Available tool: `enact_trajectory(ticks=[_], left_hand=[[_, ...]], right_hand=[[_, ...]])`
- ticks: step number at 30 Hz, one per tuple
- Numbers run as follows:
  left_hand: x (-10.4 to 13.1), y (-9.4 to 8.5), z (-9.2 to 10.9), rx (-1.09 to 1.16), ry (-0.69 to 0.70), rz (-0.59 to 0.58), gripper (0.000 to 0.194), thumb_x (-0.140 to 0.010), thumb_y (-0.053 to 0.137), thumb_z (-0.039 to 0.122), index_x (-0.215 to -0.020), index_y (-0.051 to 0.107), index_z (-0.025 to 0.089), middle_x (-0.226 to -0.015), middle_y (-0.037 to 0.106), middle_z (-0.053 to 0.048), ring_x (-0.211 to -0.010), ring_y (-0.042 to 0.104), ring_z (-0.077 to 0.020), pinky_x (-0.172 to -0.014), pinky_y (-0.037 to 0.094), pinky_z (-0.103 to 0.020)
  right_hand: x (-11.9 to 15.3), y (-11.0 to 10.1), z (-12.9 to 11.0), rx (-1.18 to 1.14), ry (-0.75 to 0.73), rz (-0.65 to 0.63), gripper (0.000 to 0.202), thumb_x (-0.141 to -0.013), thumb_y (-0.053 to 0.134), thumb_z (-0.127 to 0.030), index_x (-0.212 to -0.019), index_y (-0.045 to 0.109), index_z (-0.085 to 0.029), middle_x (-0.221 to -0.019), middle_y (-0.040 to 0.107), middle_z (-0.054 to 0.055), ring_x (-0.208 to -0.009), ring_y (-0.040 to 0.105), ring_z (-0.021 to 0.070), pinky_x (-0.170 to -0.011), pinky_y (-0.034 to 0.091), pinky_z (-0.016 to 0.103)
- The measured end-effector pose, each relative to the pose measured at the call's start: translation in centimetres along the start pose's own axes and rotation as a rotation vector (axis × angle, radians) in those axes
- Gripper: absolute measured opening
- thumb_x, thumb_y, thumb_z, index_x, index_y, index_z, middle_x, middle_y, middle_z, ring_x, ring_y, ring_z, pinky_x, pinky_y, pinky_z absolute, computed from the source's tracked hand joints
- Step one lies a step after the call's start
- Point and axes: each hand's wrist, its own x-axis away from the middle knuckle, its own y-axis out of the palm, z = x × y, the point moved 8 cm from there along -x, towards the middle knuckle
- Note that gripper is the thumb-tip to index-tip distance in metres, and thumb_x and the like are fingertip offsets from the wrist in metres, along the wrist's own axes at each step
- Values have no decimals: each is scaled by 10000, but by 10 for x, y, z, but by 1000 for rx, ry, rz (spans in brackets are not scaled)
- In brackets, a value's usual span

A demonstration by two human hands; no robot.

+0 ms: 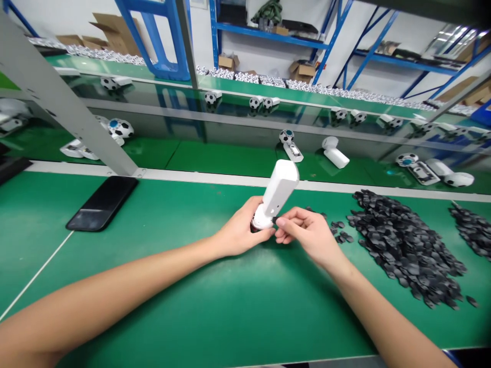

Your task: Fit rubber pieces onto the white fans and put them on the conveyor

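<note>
A white device [281,187] with a long rounded body and a round base stands tilted above the green table. My left hand [241,228] is wrapped round its base, fingers behind and thumb in front. My right hand [303,231] pinches a small black piece [275,220] between thumb and forefinger, against the right side of the base. To the right lies a large pile of black pieces [406,245], with a few loose ones [341,232] between it and my right hand.
A black phone [103,203] with a white cable lies at the left. Beyond the white rail [199,179], a green conveyor [215,156] carries white devices [336,152], some with football-patterned balls. A grey post [72,97] rises at the left. Another black pile [473,227] is far right.
</note>
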Motion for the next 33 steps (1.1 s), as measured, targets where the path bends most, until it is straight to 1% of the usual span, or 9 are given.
enact_trajectory(ticks=[4,8,15,17,21,23,26,30,33], left_hand=[[2,2,6,-46,68,-20,485,-870,704,236,-1317,516,230,-1224,628,-81,-1115,612,-252,-960,510,-381],[4,6,8,-109,100,-44,529,-881,676,221,-1379,498,242,-1231,600,-89,-1136,595,-252,-974,513,-389],[4,9,12,-165,112,-109,526,-853,672,221,-1361,536,238,-1287,587,-106,-1124,620,-261,-973,526,-402],[3,6,14,-85,100,-113,484,-841,720,256,-1302,573,239,-1245,617,-92,-1109,633,-260,-957,526,-389],[2,1,4,244,-49,-100,312,-931,698,419,-1131,585,207,-959,685,-42,-846,667,-198,-792,531,-328],[0,-2,-1,308,-77,-68,333,-921,718,448,-1096,595,193,-919,680,-35,-812,641,-178,-758,512,-301],[-7,-6,-9,301,-80,-12,385,-878,761,466,-1092,634,173,-982,677,-55,-833,618,-169,-746,504,-283],[-29,-30,-31,109,-262,108,473,-919,662,553,-1216,603,189,-952,684,-53,-708,622,-143,-594,491,-243],[-49,-75,-43,-116,-392,201,443,-974,556,500,-1298,534,199,-964,705,-64,-641,629,-135,-528,464,-233]], right_hand=[[0,8,8,-12,43,-7,337,-827,860,-467,-818,686,-179,-759,790,49,-674,759,169,-647,625,255],[-1,3,15,59,80,27,327,-765,911,-422,-852,722,-169,-729,778,44,-657,748,177,-624,614,259],[-4,0,32,211,123,-51,321,-831,837,-470,-882,745,-167,-740,758,52,-668,714,190,-616,582,285],[-4,6,27,279,62,-103,309,-901,765,-483,-967,736,-182,-785,752,45,-677,695,187,-598,557,282],[3,17,6,423,-143,-195,371,-1092,426,-513,-1061,658,-225,-852,719,36,-699,653,182,-654,536,312],[7,16,4,486,-194,-235,404,-1108,364,-520,-1060,654,-243,-931,728,56,-820,671,213,-750,539,344],[5,6,11,539,-206,-252,416,-1107,334,-538,-1244,638,-290,-1108,740,76,-938,680,252,-857,541,398],[-6,-17,15,632,-183,-204,430,-1088,347,-581,-1363,585,-349,-1154,743,47,-951,692,251,-864,547,399],[-14,-50,6,705,-170,-75,458,-1074,346,-609,-1349,595,-339,-1101,763,37,-877,699,240,-801,551,377]])
